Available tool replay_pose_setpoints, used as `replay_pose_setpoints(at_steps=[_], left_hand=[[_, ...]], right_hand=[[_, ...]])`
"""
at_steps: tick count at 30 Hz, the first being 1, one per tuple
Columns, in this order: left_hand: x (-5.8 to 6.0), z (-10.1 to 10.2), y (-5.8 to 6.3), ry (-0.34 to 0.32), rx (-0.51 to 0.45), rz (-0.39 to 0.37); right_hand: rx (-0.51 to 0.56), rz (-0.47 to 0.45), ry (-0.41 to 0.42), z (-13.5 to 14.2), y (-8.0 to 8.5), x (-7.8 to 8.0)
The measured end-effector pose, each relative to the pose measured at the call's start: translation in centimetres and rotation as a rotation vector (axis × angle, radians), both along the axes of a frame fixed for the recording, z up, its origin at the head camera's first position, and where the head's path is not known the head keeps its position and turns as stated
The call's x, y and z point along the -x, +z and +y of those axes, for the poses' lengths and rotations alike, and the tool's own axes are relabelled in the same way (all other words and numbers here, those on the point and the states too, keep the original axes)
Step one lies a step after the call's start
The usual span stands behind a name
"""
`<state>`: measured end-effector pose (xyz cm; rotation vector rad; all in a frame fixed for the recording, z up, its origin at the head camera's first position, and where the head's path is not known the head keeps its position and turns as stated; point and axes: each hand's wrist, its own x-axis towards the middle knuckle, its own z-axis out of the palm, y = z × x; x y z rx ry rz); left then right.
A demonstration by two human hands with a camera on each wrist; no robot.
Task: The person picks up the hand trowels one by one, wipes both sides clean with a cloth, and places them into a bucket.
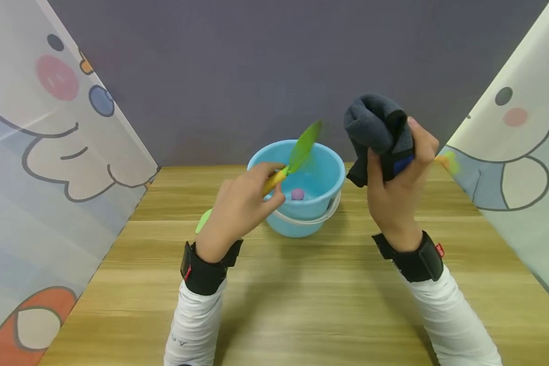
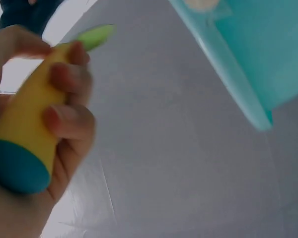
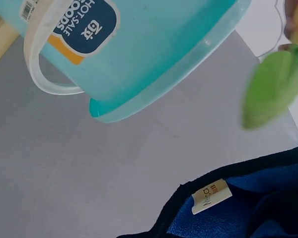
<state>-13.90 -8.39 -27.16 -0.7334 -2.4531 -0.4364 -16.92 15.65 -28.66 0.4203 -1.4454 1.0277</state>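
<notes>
My left hand (image 1: 240, 206) grips the yellow handle of a small trowel (image 1: 303, 147); its green blade slants up over the light-blue bucket (image 1: 295, 223). In the left wrist view, fingers curl round the trowel handle (image 2: 27, 106), which has a teal end. To the bucket's right, my right hand (image 1: 400, 190) holds a folded dark grey-blue fabric item (image 1: 370, 124) off the table. The right wrist view shows its black edging, blue fleecy inside and a label (image 3: 211, 196); its full shape is hidden by the folds. A pinkish-purple ball (image 1: 297, 194) lies inside the bucket.
The bucket's white handle (image 1: 308, 221) hangs down at its front. A bright green piece (image 1: 203, 220) sits partly hidden behind my left wrist. The wood-grain table (image 1: 297, 305) meets a dark grey panel (image 1: 297, 66) behind. Cartoon-printed sheets (image 1: 23, 168) stand on both sides.
</notes>
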Motion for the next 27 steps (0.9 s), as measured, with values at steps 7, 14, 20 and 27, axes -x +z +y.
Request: replay_pose_setpoints(at_steps=[7, 14, 20, 27], left_hand=[[3.6, -0.4, 1.0, 0.103, 0.225, -0.028], [7.3, 1.9, -0.4, 0.045, 0.367, -0.251], [8.4, 3.3, -1.7, -0.007, 0.372, -0.369], [8.5, 3.6, -1.6, 0.020, 0.395, -0.446]], right_hand=[[-0.038, -0.023, -0.014, -0.1, 0.0, -0.2], [-0.063, -0.064, -0.018, -0.1, 0.0, -0.4], [-0.087, -0.071, -0.015, -0.2, 0.0, -0.4], [-0.124, -0.092, -0.005, -0.3, -0.2, -0.3]])
